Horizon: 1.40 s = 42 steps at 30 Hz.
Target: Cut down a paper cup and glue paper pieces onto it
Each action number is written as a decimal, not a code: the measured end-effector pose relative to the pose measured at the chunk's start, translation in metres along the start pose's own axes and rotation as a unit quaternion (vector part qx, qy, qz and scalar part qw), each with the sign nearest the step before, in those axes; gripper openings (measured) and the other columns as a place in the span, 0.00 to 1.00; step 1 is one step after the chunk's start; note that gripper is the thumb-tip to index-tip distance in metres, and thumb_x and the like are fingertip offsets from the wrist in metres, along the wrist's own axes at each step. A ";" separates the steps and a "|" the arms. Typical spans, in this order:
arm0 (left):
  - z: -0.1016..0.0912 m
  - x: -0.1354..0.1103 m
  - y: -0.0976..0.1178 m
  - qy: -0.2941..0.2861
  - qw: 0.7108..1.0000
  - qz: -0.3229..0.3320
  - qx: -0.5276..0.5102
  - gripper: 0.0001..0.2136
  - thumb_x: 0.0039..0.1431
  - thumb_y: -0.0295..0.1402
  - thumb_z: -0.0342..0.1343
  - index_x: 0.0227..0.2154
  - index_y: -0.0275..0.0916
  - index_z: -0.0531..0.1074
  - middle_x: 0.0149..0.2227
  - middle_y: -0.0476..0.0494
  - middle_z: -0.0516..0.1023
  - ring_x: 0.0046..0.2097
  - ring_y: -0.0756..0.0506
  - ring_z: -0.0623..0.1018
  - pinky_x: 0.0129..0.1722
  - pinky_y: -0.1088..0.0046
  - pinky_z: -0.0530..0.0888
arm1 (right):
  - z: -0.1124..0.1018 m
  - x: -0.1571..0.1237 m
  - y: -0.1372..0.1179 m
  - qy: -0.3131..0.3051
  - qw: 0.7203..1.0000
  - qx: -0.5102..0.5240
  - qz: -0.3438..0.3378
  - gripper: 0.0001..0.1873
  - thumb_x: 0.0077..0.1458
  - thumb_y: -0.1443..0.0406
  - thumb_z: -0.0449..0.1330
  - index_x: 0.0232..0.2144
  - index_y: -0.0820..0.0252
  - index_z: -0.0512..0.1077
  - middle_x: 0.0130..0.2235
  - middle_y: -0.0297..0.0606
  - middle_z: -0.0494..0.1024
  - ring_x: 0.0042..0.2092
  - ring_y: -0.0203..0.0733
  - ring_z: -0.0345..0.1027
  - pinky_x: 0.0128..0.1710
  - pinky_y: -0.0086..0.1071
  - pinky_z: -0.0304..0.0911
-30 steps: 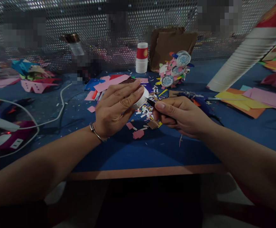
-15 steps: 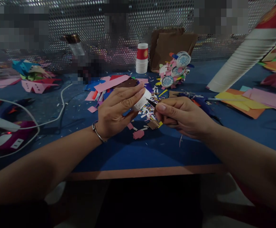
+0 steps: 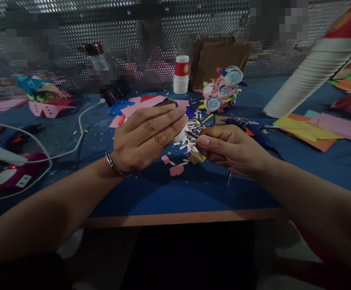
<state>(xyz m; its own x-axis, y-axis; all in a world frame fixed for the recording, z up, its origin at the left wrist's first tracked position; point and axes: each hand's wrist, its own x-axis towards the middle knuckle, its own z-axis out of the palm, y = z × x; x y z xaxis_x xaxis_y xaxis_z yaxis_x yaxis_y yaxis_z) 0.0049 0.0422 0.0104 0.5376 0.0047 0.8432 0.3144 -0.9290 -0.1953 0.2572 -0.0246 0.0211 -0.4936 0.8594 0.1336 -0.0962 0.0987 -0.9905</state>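
Note:
My left hand [image 3: 146, 137], with a metal bangle at the wrist, is wrapped round a small white paper cup [image 3: 180, 133]; only a sliver of the cup shows past the fingertips. My right hand [image 3: 231, 148] pinches a thin dark tool [image 3: 191, 134] whose tip points at the cup's rim. Both hands hover over a heap of small paper scraps [image 3: 189, 145] on the blue table [image 3: 193, 189].
Coloured paper sheets [image 3: 314, 127] lie at right beside a leaning stack of white cups [image 3: 305, 82]. A short cup stack [image 3: 181, 74], a brown bag [image 3: 220, 58] and a decorated cup craft [image 3: 222, 90] stand at the back by a mesh wall. A white cable [image 3: 72, 147] and a glue gun [image 3: 9, 177] lie at left.
My left hand has turned and drawn slightly left, so its fingers now cover most of the white cup. My right hand has barely moved.

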 end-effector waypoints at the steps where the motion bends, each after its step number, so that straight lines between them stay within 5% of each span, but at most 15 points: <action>1: 0.000 0.001 0.003 0.003 1.000 -0.001 -0.001 0.17 0.73 0.32 0.60 0.62 0.51 0.80 0.57 0.46 0.88 0.58 0.35 0.87 0.57 0.52 0.86 | -0.001 0.001 0.001 0.000 1.000 -0.002 0.006 0.30 0.59 0.46 0.75 0.24 0.60 0.69 0.21 0.22 0.56 0.20 0.24 0.41 0.18 0.27 0.36; 3: 0.002 0.002 0.008 0.024 0.999 -0.023 0.006 0.15 0.71 0.31 0.62 0.58 0.46 0.82 0.52 0.44 0.89 0.53 0.38 0.89 0.52 0.57 0.85 | -0.003 0.002 0.003 -0.003 1.000 -0.001 0.025 0.30 0.60 0.44 0.74 0.24 0.60 0.70 0.20 0.22 0.54 0.20 0.25 0.40 0.18 0.27 0.35; 5: 0.006 0.005 0.012 0.018 0.994 -0.111 -0.001 0.09 0.70 0.34 0.65 0.50 0.43 0.85 0.44 0.43 0.90 0.44 0.42 0.88 0.45 0.63 0.83 | -0.005 0.003 0.004 -0.002 0.999 -0.003 0.044 0.31 0.59 0.42 0.73 0.25 0.60 0.70 0.20 0.21 0.53 0.21 0.25 0.40 0.18 0.27 0.34; 8: 0.007 0.010 0.016 -0.063 0.956 -0.273 -0.085 0.07 0.67 0.38 0.66 0.36 0.41 0.84 0.30 0.45 0.84 0.31 0.48 0.79 0.31 0.69 0.74 | -0.007 0.004 0.004 0.015 0.999 -0.029 0.042 0.33 0.59 0.39 0.72 0.25 0.59 0.68 0.21 0.21 0.52 0.22 0.27 0.40 0.19 0.28 0.35; 11: 0.006 0.016 0.020 -0.118 0.907 -0.360 -0.183 0.09 0.62 0.38 0.65 0.29 0.38 0.80 0.26 0.49 0.78 0.27 0.51 0.72 0.26 0.73 0.66 | -0.010 0.004 0.003 0.059 0.992 -0.113 -0.002 0.33 0.61 0.38 0.69 0.26 0.58 0.68 0.22 0.24 0.56 0.23 0.29 0.43 0.22 0.30 0.39; 17: 0.007 0.021 0.028 -0.148 0.828 -0.449 -0.301 0.12 0.60 0.41 0.65 0.31 0.37 0.80 0.27 0.48 0.79 0.27 0.51 0.72 0.25 0.77 0.67 | -0.013 0.003 0.006 0.111 0.919 -0.368 -0.083 0.35 0.62 0.34 0.64 0.28 0.59 0.72 0.26 0.32 0.69 0.30 0.36 0.59 0.30 0.34 0.51; 22: 0.010 0.019 0.030 -0.122 0.796 -0.471 -0.361 0.14 0.58 0.44 0.70 0.31 0.36 0.81 0.28 0.48 0.79 0.28 0.50 0.73 0.24 0.77 0.69 | -0.012 0.001 0.009 0.110 0.896 -0.417 -0.108 0.33 0.66 0.35 0.61 0.30 0.59 0.73 0.26 0.32 0.69 0.29 0.36 0.59 0.31 0.34 0.52; 34: 0.009 0.017 0.035 -0.101 0.843 -0.416 -0.327 0.10 0.61 0.40 0.68 0.32 0.37 0.82 0.29 0.48 0.79 0.30 0.51 0.73 0.28 0.76 0.69 | -0.011 0.000 0.007 0.096 0.889 -0.426 -0.139 0.28 0.68 0.41 0.63 0.30 0.59 0.73 0.26 0.31 0.71 0.28 0.34 0.59 0.29 0.32 0.53; 42: 0.002 0.022 0.043 -0.105 0.838 -0.417 -0.336 0.11 0.60 0.42 0.71 0.32 0.39 0.83 0.29 0.48 0.81 0.30 0.50 0.73 0.28 0.75 0.71 | -0.005 -0.005 -0.002 0.076 0.904 -0.395 -0.145 0.21 0.69 0.50 0.65 0.29 0.56 0.73 0.24 0.30 0.68 0.26 0.35 0.55 0.28 0.34 0.51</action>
<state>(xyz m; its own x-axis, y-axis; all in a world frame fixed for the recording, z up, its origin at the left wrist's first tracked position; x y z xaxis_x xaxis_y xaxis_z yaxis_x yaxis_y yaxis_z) 0.0314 0.0031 0.0193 0.4981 0.7552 0.4260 0.1754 -0.5689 0.8035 0.2640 -0.0271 0.0224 -0.4165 0.7934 0.4440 0.4752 0.6063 -0.6376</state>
